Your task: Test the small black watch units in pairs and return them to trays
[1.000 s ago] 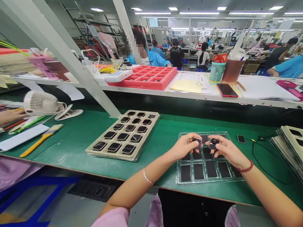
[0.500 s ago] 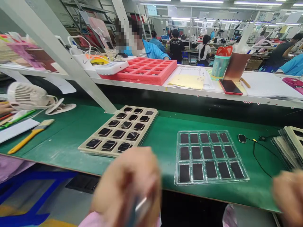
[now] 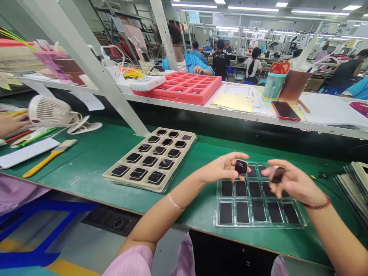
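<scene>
My left hand (image 3: 222, 168) pinches a square smartwatch body (image 3: 241, 168), its dark face turned toward me. Just to the right, my right hand (image 3: 297, 184) grips a dark square watch piece (image 3: 278, 174), smeared by motion. Both hands are above a clear plastic tray (image 3: 260, 226) with dark rectangular pieces in its pockets, and they hide part of its back rows. Farther left lies a beige tray (image 3: 107, 175) holding rows of watch bodies with black screens.
A black cable (image 3: 323, 175) runs behind my right hand, near stacked trays (image 3: 349, 184). On the left are a brush (image 3: 51, 157), a white fan (image 3: 50, 111) and another person's hand (image 3: 13, 124). A shelf with a red foam tray (image 3: 207, 90) crosses the back; a slanted post (image 3: 115, 92) rises left.
Both hands have come up from the lower edge to over the clear tray, with a watch piece now showing in each. The small watch beside the cable is no longer visible there.
</scene>
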`<state>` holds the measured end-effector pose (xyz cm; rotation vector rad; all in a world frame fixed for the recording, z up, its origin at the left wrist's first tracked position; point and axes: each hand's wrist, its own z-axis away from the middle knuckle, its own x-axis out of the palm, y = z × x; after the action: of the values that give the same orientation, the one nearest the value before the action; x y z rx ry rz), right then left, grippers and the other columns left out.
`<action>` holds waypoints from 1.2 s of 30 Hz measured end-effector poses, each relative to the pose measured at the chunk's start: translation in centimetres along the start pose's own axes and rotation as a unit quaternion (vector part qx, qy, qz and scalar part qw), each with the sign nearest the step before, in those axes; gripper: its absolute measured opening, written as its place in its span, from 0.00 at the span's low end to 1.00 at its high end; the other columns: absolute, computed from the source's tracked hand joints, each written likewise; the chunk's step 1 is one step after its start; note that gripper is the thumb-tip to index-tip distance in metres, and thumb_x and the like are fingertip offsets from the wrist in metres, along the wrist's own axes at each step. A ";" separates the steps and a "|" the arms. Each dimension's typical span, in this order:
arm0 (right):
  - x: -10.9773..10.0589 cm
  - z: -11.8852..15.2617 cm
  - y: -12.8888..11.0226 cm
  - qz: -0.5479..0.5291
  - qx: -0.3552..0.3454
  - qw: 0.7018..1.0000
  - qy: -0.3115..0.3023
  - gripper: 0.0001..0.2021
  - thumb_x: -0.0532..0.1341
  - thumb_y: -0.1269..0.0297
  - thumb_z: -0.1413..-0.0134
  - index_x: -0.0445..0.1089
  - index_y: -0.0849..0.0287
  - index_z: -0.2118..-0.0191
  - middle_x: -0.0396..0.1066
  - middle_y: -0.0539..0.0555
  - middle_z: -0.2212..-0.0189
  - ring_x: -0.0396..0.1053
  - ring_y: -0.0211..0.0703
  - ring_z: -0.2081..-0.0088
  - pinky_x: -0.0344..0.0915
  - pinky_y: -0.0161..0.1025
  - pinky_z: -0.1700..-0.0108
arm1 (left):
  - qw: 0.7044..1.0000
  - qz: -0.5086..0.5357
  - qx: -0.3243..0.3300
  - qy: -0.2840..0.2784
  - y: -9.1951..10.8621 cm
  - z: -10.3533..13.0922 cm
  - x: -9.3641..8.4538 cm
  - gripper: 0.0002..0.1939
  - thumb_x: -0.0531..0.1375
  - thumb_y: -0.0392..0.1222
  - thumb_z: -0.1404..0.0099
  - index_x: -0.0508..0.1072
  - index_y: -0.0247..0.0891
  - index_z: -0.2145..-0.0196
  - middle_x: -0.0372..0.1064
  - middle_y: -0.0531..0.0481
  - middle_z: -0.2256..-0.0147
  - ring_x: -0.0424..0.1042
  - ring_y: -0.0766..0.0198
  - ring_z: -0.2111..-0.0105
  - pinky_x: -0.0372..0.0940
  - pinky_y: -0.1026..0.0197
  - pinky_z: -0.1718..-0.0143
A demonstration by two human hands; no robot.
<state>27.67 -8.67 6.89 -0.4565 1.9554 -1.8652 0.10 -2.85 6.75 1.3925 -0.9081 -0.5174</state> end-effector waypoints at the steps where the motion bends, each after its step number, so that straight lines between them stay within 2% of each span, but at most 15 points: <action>1: 0.2 -0.9 0.7 -0.008 0.006 1.000 0.009 0.26 0.61 0.52 0.45 0.59 0.51 0.42 0.67 0.62 0.49 0.72 0.44 0.65 0.72 0.40 0.70 | 0.999 -0.023 -0.010 0.026 -1.3 -1.3 -0.4 0.29 0.66 0.44 0.48 0.67 0.37 0.49 0.72 0.40 0.59 0.75 0.61 0.68 0.63 0.67 0.75; 4: 0.6 -3.5 3.5 -0.012 0.047 0.997 0.055 0.18 0.58 0.54 0.43 0.66 0.57 0.50 0.72 0.60 0.56 0.71 0.39 0.72 0.70 0.38 0.71 | 0.990 -0.089 -0.055 0.098 -4.7 -3.4 -1.1 0.17 0.60 0.47 0.42 0.71 0.32 0.59 0.73 0.42 0.65 0.72 0.67 0.76 0.57 0.68 0.79; 6: 0.8 -4.6 5.3 -0.007 0.059 0.995 0.074 0.16 0.57 0.55 0.42 0.66 0.59 0.53 0.73 0.59 0.60 0.69 0.37 0.75 0.69 0.38 0.73 | 0.985 -0.100 -0.070 0.118 -6.3 -3.6 -1.3 0.16 0.60 0.46 0.42 0.71 0.32 0.61 0.73 0.44 0.67 0.72 0.68 0.77 0.56 0.69 0.80; 9: 1.0 -5.2 7.3 -0.016 0.053 0.996 0.075 0.17 0.58 0.58 0.44 0.64 0.59 0.51 0.72 0.58 0.59 0.70 0.37 0.74 0.68 0.37 0.73 | 0.985 -0.089 -0.066 0.135 -7.5 -3.4 -1.2 0.16 0.61 0.43 0.43 0.68 0.32 0.59 0.72 0.45 0.66 0.72 0.68 0.76 0.57 0.69 0.79; 14: 1.0 -4.9 8.7 0.005 0.038 0.996 0.076 0.19 0.58 0.64 0.46 0.61 0.59 0.48 0.71 0.59 0.56 0.70 0.37 0.73 0.68 0.38 0.72 | 0.985 -0.081 -0.047 0.144 -7.9 -3.4 -1.0 0.17 0.63 0.41 0.45 0.67 0.32 0.59 0.72 0.46 0.68 0.70 0.69 0.76 0.58 0.68 0.78; 21: 1.0 -4.6 8.6 0.026 0.025 0.996 0.083 0.20 0.57 0.68 0.47 0.60 0.58 0.47 0.71 0.59 0.56 0.71 0.38 0.72 0.69 0.39 0.71 | 0.988 -0.059 -0.043 0.139 -8.3 -3.5 -0.8 0.18 0.64 0.37 0.47 0.67 0.32 0.59 0.72 0.48 0.69 0.69 0.69 0.75 0.62 0.64 0.72; 27: 1.1 -4.4 9.0 0.029 0.031 0.996 0.081 0.21 0.57 0.71 0.49 0.61 0.57 0.47 0.71 0.58 0.56 0.70 0.37 0.72 0.70 0.40 0.69 | 0.988 -0.043 -0.045 0.143 -8.3 -3.4 -0.8 0.23 0.63 0.34 0.48 0.65 0.33 0.53 0.72 0.48 0.68 0.69 0.69 0.73 0.62 0.65 0.71; 30: 1.1 -4.3 9.1 0.023 0.030 0.995 0.087 0.24 0.58 0.70 0.49 0.61 0.55 0.45 0.70 0.58 0.56 0.70 0.38 0.70 0.70 0.40 0.68 | 0.988 -0.037 -0.046 0.145 -8.3 -3.4 -0.9 0.27 0.63 0.37 0.47 0.65 0.35 0.48 0.73 0.43 0.60 0.72 0.66 0.69 0.62 0.66 0.72; 33: 0.9 -4.4 9.0 -0.004 0.015 0.995 0.095 0.26 0.58 0.65 0.45 0.58 0.52 0.40 0.67 0.58 0.53 0.70 0.41 0.65 0.72 0.43 0.65 | 0.990 -0.019 -0.036 0.133 -8.4 -3.4 -1.3 0.31 0.62 0.43 0.43 0.61 0.39 0.42 0.66 0.38 0.48 0.73 0.60 0.62 0.63 0.65 0.71; 36: 0.5 -4.5 8.9 -0.032 0.025 0.994 0.098 0.28 0.58 0.59 0.43 0.55 0.52 0.37 0.68 0.57 0.57 0.70 0.42 0.63 0.72 0.44 0.63 | 0.991 -0.024 -0.033 0.130 -8.6 -3.5 -1.6 0.32 0.61 0.48 0.41 0.60 0.40 0.41 0.66 0.39 0.48 0.73 0.59 0.61 0.65 0.64 0.70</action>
<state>25.39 -4.54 -1.88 -0.3365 2.0324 -2.0637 3.65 -0.77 -1.69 1.3868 -0.6434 -0.3872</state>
